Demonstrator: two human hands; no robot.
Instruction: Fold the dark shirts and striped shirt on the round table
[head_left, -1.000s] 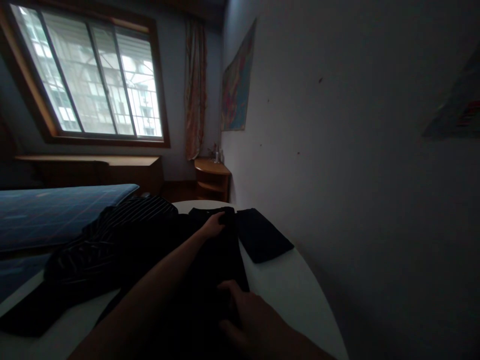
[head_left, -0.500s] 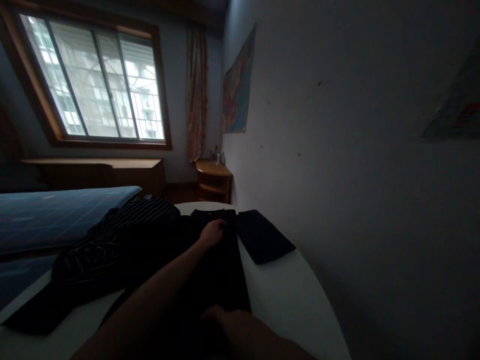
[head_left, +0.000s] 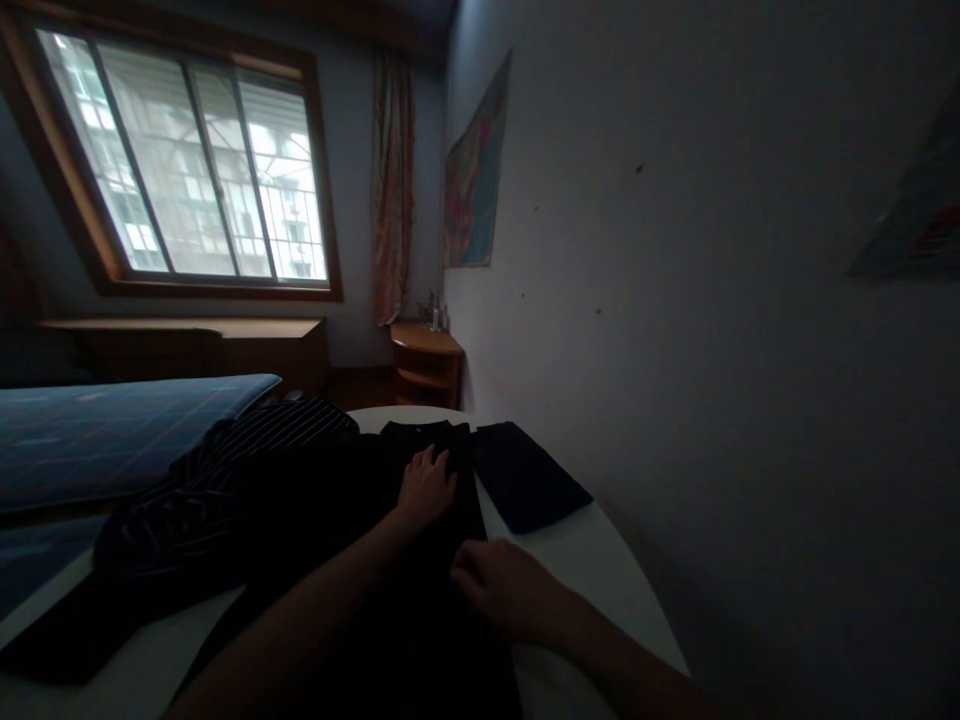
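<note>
A: Fig. 1. What lies under the 2 hands?

B: A black garment (head_left: 435, 560), spread lengthwise on the white round worktop (head_left: 600, 570), running from the near edge toward the wall. It looks soft, light and limp, so it will likely crease or slide rather than hold a shape. The best holds appear to be its long right edge or the far hem, pinched through the layers.

A: Left hand?

B: The left hand (head_left: 426, 488) lies flat on the far part of the cloth, fingers spread and pointing away. It presses but grips nothing.

A: Right hand?

B: The right hand (head_left: 504, 590) rests at the garment's right edge, fingers loosely curled. In this dim light I cannot tell whether it pinches the cloth or only touches it.

A: Surroundings?

B: A folded dark cloth (head_left: 529, 485) lies just right of the garment. A striped garment (head_left: 225, 480) is heaped to its left, beside a blue bed (head_left: 112, 435).
</note>
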